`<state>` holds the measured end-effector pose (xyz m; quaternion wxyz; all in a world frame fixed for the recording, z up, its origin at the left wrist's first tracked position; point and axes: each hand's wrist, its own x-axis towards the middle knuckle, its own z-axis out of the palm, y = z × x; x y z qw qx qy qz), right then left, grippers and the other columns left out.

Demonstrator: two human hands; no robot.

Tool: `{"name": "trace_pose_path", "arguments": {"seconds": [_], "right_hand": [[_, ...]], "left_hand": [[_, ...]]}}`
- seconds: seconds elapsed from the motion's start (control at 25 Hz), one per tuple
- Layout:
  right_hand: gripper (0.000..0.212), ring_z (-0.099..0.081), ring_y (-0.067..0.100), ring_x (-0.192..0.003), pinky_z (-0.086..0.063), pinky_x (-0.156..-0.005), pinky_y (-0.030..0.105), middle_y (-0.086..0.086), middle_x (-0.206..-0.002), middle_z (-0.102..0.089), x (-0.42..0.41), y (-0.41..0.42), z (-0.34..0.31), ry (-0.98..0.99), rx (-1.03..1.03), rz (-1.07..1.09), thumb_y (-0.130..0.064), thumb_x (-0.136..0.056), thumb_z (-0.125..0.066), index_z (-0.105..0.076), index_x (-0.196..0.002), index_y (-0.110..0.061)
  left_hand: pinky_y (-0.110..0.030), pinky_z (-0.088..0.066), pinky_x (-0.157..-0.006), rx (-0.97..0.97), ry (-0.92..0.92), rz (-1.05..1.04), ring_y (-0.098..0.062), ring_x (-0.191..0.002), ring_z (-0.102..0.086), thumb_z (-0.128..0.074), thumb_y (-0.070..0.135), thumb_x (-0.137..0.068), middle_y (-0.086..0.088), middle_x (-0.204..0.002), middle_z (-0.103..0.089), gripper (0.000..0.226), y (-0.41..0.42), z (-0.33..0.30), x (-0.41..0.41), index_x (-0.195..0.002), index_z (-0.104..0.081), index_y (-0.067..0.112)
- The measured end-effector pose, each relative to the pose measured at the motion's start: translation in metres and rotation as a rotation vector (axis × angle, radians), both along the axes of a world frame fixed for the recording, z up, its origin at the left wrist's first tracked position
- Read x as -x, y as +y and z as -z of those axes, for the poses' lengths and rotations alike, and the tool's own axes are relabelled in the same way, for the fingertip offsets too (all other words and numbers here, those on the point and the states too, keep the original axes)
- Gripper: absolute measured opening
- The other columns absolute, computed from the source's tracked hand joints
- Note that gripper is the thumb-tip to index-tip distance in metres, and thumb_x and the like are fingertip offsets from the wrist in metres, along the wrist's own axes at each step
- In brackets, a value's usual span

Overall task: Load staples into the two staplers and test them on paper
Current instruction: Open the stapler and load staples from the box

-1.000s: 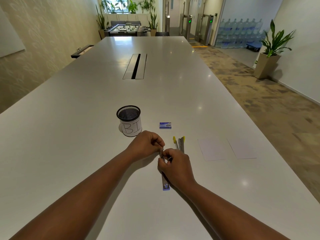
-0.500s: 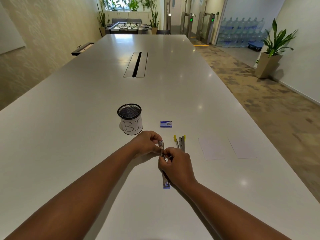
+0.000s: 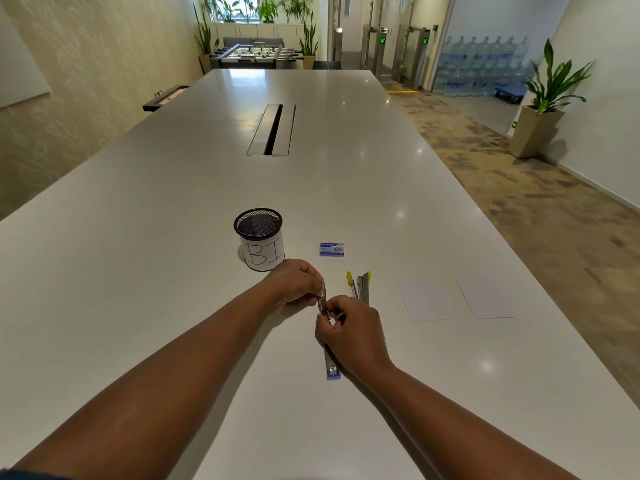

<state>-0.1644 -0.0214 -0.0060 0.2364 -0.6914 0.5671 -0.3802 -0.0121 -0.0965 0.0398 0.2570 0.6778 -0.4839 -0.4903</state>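
A person's two bare forearms reach over a long white table [image 3: 138, 271]. Farthest left, just beyond the left hand [image 3: 294, 284], stands a black mesh pen cup [image 3: 259, 239] wrapped in paper marked "BI". The left hand's fingers are curled, pinching the raised far end of an opened blue stapler [image 3: 330, 362], whose base lies flat and runs back under the right hand [image 3: 349, 332]. The right hand's fingers are curled together over the stapler's middle; what they pinch is too small to tell, possibly a staple strip. Beyond the right hand, apart from it, lies a small blue staple box [image 3: 331, 249]. Just past the right fingertips lies a second stapler [image 3: 362, 287], yellow-tipped and opened out. Well to the right of the hands rest two white paper sheets [image 3: 453, 299].

The stapler looks stiff, metal and light, with a hinged top; it is likely best steadied by its narrow sides. A staple strip would be brittle and snap easily.
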Motion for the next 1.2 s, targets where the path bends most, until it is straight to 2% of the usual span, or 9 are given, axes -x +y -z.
{"name": "trace_pose_path", "arguments": {"seconds": [0.12, 0.24, 0.36, 0.44, 0.52, 0.64, 0.84, 1.04, 1.2], "right_hand": [[0.01, -0.061, 0.016, -0.073, -0.056, -0.069, 0.036, -0.003, -0.078, -0.066, 0.0, 0.002, 0.0, -0.006, 0.024, -0.001, -0.023, -0.085, -0.072, -0.067, -0.091, -0.017], [0.027, -0.062, 0.013, -0.079, -0.055, -0.074, 0.028, -0.005, -0.087, -0.067, 0.0, 0.005, -0.001, 0.011, 0.064, -0.028, -0.02, -0.086, -0.069, -0.067, -0.113, -0.023], [0.034, -0.062, 0.013, -0.084, -0.052, -0.075, 0.026, -0.002, -0.094, -0.068, -0.001, 0.007, -0.002, 0.089, 0.109, -0.058, -0.017, -0.088, -0.065, -0.069, -0.122, -0.023], [0.024, -0.059, 0.014, -0.078, -0.052, -0.069, 0.029, -0.002, -0.088, -0.064, -0.001, 0.006, -0.003, 0.098, 0.088, -0.066, -0.018, -0.089, -0.062, -0.073, -0.111, -0.02], [0.012, -0.055, 0.015, -0.071, -0.051, -0.063, 0.033, -0.002, -0.081, -0.058, -0.003, 0.003, -0.003, 0.107, 0.045, -0.068, -0.021, -0.089, -0.06, -0.071, -0.088, -0.016], [0.015, -0.053, 0.015, -0.069, -0.049, -0.061, 0.033, -0.003, -0.079, -0.053, -0.004, 0.0, -0.001, 0.132, 0.021, -0.065, -0.023, -0.089, -0.058, -0.065, -0.079, -0.015], [0.013, -0.053, 0.012, -0.072, -0.048, -0.064, 0.027, -0.006, -0.08, -0.057, -0.005, 0.0, 0.001, 0.115, 0.038, -0.054, -0.027, -0.088, -0.058, -0.065, -0.098, -0.023], [0.025, -0.06, 0.013, -0.071, -0.056, -0.069, 0.034, -0.007, -0.077, -0.063, -0.004, 0.002, -0.002, 0.052, 0.026, -0.003, -0.03, -0.087, -0.067, -0.063, -0.11, -0.021], [0.045, -0.06, 0.01, -0.065, -0.054, -0.067, 0.031, -0.007, -0.069, -0.062, 0.0, 0.007, -0.01, 0.112, -0.081, -0.016, -0.044, -0.081, -0.069, -0.059, -0.119, -0.022]], "left_hand": [[-0.024, -0.051, -0.046, 0.005, 0.066, -0.062, -0.017, -0.045, -0.062, -0.064, -0.005, -0.087, -0.017, -0.064, -0.07, 0.007, 0.0, 0.004, -0.001, -0.089, -0.07, -0.001], [-0.026, -0.048, -0.048, 0.011, 0.142, -0.072, -0.019, -0.042, -0.055, -0.063, -0.005, -0.086, -0.018, -0.058, -0.066, 0.008, 0.001, 0.007, -0.003, -0.091, -0.069, -0.007], [-0.026, -0.048, -0.047, 0.018, 0.198, -0.093, -0.018, -0.041, -0.052, -0.064, -0.005, -0.085, -0.019, -0.059, -0.065, 0.008, 0.003, 0.011, -0.005, -0.09, -0.07, -0.008], [-0.026, -0.05, -0.049, 0.028, 0.208, -0.096, -0.017, -0.04, -0.051, -0.065, -0.004, -0.086, -0.017, -0.057, -0.064, 0.008, 0.003, 0.013, -0.006, -0.09, -0.07, -0.008], [-0.029, -0.05, -0.052, 0.036, 0.211, -0.095, -0.016, -0.039, -0.049, -0.065, -0.003, -0.087, -0.015, -0.055, -0.062, 0.007, 0.003, 0.014, -0.007, -0.089, -0.071, -0.005], [-0.029, -0.051, -0.054, 0.053, 0.215, -0.079, -0.014, -0.04, -0.049, -0.065, 0.001, -0.09, -0.012, -0.055, -0.062, 0.008, 0.004, 0.016, -0.008, -0.09, -0.073, -0.003], [-0.024, -0.054, -0.059, 0.155, 0.169, 0.038, -0.013, -0.055, -0.063, -0.075, 0.005, -0.083, -0.011, -0.071, -0.073, 0.007, 0.014, 0.018, -0.013, -0.09, -0.077, 0.005], [-0.019, -0.056, -0.062, 0.247, 0.133, 0.003, -0.011, -0.066, -0.071, -0.078, 0.001, -0.081, -0.006, -0.076, -0.078, 0.012, 0.018, 0.019, -0.008, -0.087, -0.078, 0.011], [-0.023, -0.06, -0.068, 0.311, 0.158, -0.039, -0.018, -0.077, -0.075, -0.076, 0.002, -0.084, -0.006, -0.08, -0.078, 0.011, 0.024, 0.025, -0.005, -0.091, -0.078, 0.011]]}}
